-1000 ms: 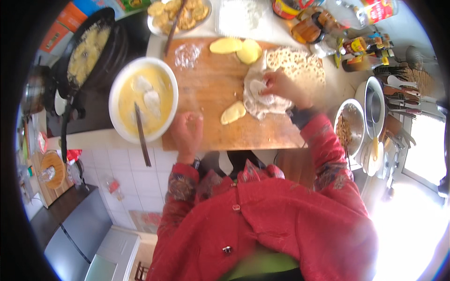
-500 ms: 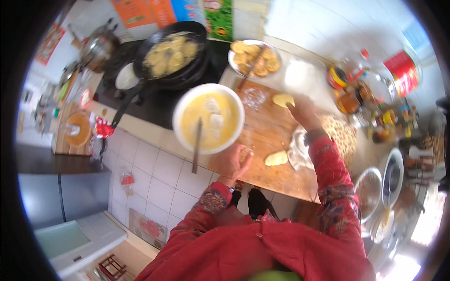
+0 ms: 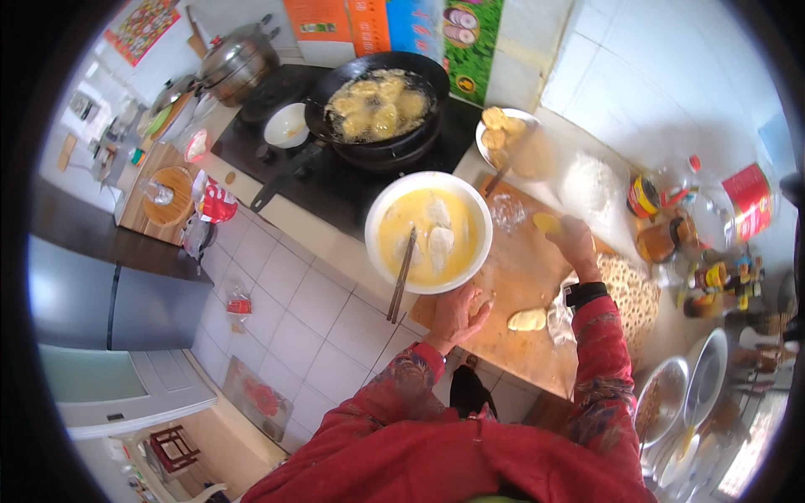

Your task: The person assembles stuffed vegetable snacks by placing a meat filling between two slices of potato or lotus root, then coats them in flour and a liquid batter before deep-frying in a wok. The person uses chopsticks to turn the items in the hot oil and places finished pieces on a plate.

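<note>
My right hand (image 3: 574, 247) pinches a flat, pale yellow slice (image 3: 547, 223) by its edge over the wooden board (image 3: 516, 272). Half curled, my left hand (image 3: 457, 317) rests at the board's near left edge, just below the white bowl (image 3: 484, 214); its fingers are apart and I see nothing in them. Yellow batter fills the bowl, with several pale coated pieces (image 3: 440, 243) lying in it. A pair of chopsticks (image 3: 402, 277) leans over its near rim. Another pale oblong piece (image 3: 527, 319) lies on the board between my hands, beside a white cloth (image 3: 560, 317).
A black wok (image 3: 436, 84) of frying pieces in bubbling oil sits on the stove. Behind the board stand a plate of fried pieces (image 3: 495, 134), partly blurred, and a heap of white flour (image 3: 591, 178). Bottles (image 3: 662, 239), a patterned round mat (image 3: 629, 293) and metal basins (image 3: 662, 390) line the right.
The whole view has shifted, so the scene sits farther right and lower. My right hand still has the yellow slice at its fingertips, and my left hand stays by the bowl.
</note>
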Demonstrator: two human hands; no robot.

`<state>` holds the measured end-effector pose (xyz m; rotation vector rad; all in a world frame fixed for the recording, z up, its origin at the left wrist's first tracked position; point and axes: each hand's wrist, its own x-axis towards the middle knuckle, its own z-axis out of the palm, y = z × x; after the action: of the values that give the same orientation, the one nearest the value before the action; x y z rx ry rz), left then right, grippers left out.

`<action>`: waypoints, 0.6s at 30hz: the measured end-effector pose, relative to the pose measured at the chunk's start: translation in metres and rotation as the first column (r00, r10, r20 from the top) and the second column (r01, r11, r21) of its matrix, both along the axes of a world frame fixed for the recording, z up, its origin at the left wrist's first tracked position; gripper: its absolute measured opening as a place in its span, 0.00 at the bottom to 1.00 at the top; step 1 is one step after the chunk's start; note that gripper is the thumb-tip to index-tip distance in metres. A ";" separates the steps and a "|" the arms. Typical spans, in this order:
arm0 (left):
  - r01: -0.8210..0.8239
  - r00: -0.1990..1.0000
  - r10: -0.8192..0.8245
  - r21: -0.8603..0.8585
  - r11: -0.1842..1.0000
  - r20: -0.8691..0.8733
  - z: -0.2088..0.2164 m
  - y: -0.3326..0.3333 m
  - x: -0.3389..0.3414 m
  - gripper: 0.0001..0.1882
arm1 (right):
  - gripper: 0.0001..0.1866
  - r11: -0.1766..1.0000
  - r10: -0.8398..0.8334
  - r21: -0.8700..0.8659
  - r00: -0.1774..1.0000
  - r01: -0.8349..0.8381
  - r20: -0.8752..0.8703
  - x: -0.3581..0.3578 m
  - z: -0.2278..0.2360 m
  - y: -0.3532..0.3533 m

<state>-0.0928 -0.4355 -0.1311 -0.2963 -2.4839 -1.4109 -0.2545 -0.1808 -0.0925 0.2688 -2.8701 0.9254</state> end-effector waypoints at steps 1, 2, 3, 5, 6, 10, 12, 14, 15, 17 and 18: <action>0.023 0.999 -0.023 0.004 1.000 0.030 0.000 -0.002 0.000 0.10 | 0.14 0.998 -0.028 -0.054 0.997 0.032 0.067 0.012 0.007 -0.001; 0.019 0.999 -0.018 0.029 0.999 -0.033 -0.001 -0.002 -0.001 0.09 | 0.15 0.965 -0.022 -0.262 1.000 0.023 0.007 0.028 0.013 -0.005; 0.055 0.998 -0.053 0.064 0.996 -0.035 -0.001 -0.003 -0.002 0.08 | 0.14 0.980 -0.078 -0.169 0.982 0.108 0.174 0.046 0.021 -0.003; 0.041 0.996 -0.048 0.079 0.996 0.079 0.002 0.004 -0.001 0.11 | 0.14 0.953 -0.179 -0.243 0.983 0.181 0.028 0.105 0.031 -0.002; 0.035 0.990 -0.070 0.262 0.964 0.123 0.006 0.009 0.000 0.14 | 0.14 0.963 -0.210 -0.168 0.978 0.209 0.012 0.125 0.039 0.002; 0.058 0.871 -0.420 0.797 0.601 0.254 0.034 0.073 0.008 0.23 | 0.13 0.927 -0.317 -0.254 0.940 0.277 -0.129 0.190 0.046 -0.025; -0.069 0.669 -0.663 0.916 0.396 0.336 0.047 0.097 0.010 0.27 | 0.16 0.956 -0.257 -0.181 0.957 0.232 -0.130 0.217 0.052 -0.029; -0.134 0.587 -0.731 0.932 0.337 0.349 0.056 0.114 0.011 0.24 | 0.17 0.936 -0.263 -0.267 0.960 0.229 -0.100 0.237 0.058 -0.023; -0.139 0.555 -0.767 0.945 0.297 0.323 0.056 0.120 0.012 0.23 | 0.18 0.930 -0.254 -0.301 0.960 0.210 -0.114 0.246 0.059 -0.018; -0.152 0.470 -0.850 0.970 0.188 0.238 0.049 0.129 0.017 0.22 | 0.18 0.933 -0.250 -0.290 0.964 0.214 -0.091 0.261 0.056 -0.005; -0.159 0.453 -0.856 0.968 0.197 0.248 0.044 0.134 0.020 0.22 | 0.19 0.928 -0.264 -0.292 0.961 0.231 -0.079 0.268 0.053 0.001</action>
<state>-0.0726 -0.3012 -0.0871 -0.0320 -1.2455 -3.6993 0.0132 -0.1803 -0.0391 -0.0652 -2.5466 1.2002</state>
